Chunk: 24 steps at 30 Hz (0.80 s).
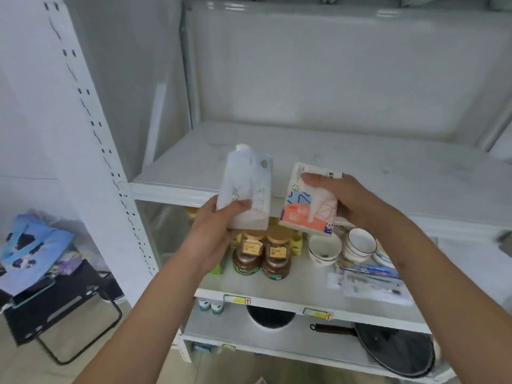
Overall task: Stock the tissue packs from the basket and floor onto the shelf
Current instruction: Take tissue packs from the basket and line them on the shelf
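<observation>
My left hand point(219, 234) grips a pale white-and-blue tissue pack point(245, 184) by its lower end, holding it upright in front of the white shelf point(374, 173). My right hand point(349, 198) grips a second tissue pack point(304, 214), white with orange, blue and pink patterns, from its right side. Both packs hang just before the shelf's front edge, side by side and slightly apart. The shelf board behind them is bare. A basket point(55, 295), dark with a metal frame, stands on the floor at the lower left with blue packs point(30, 245) piled on it.
One shelf down stand brown jars point(260, 259), white bowls point(343, 245) and flat packets point(368, 284). Lowest of all, a shelf carries a black pan point(396, 350) and a dark pot point(270, 317). A white perforated upright point(91, 128) rises at the left.
</observation>
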{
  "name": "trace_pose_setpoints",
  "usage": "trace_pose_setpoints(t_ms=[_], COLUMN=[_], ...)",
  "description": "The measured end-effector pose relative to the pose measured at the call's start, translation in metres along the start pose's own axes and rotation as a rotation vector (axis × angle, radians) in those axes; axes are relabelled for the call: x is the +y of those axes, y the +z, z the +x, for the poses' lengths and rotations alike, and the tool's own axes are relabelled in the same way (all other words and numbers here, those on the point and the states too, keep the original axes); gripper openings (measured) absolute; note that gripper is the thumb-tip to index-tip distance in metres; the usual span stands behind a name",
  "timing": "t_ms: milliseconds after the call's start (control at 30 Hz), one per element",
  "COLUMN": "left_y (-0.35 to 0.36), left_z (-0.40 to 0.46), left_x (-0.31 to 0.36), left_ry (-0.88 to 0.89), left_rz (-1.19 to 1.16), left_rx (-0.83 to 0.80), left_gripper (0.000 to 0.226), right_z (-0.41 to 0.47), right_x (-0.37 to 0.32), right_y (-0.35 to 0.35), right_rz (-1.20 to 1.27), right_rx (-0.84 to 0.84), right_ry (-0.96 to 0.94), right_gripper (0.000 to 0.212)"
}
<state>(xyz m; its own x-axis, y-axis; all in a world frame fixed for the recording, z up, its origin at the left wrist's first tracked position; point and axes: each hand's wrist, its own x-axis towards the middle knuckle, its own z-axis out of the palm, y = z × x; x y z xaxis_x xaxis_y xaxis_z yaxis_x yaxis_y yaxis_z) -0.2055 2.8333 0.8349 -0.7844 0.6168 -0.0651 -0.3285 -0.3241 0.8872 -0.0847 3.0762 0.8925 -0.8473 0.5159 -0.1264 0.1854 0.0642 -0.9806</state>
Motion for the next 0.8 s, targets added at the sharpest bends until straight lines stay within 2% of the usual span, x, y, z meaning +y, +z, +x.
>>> trace_pose_setpoints(t_ms=[133, 300, 433, 500, 567, 733, 800], left_y=[0.004, 0.01, 0.014, 0.014, 0.012, 0.012, 0.009], left_z=[0.049, 0.097, 0.123, 0.137, 0.149, 0.175, 0.178], left_x=[0.033, 0.046, 0.047, 0.046, 0.047, 0.054, 0.053], left_ry=[-0.019, -0.082, -0.084, -0.037, -0.017, 0.038, 0.077], left_rz=[0.103, 0.146, 0.188, 0.278, 0.378, 0.841, 0.942], left_rx=[0.038, 0.028, 0.058, 0.079, 0.102, 0.1, 0.078], left_gripper=[0.045, 0.051, 0.045, 0.036, 0.036, 0.057, 0.062], right_z=[0.042, 0.094, 0.127, 0.14, 0.154, 0.178, 0.18], right_x=[-0.031, -0.039, -0.036, -0.035, -0.033, -0.023, -0.018], right_y=[0.01, 0.018, 0.022, 0.022, 0.023, 0.033, 0.035], right_rz=[-0.011, -0.066, -0.095, -0.094, -0.064, -0.076, -0.164], right_rx=[0.033, 0.053, 0.042, 0.071, 0.113, 0.24, 0.318], right_ry=[0.012, 0.109, 0.177, 0.18, 0.161, 0.052, -0.003], right_gripper=[0.057, 0.067, 0.072, 0.074, 0.076, 0.087, 0.091])
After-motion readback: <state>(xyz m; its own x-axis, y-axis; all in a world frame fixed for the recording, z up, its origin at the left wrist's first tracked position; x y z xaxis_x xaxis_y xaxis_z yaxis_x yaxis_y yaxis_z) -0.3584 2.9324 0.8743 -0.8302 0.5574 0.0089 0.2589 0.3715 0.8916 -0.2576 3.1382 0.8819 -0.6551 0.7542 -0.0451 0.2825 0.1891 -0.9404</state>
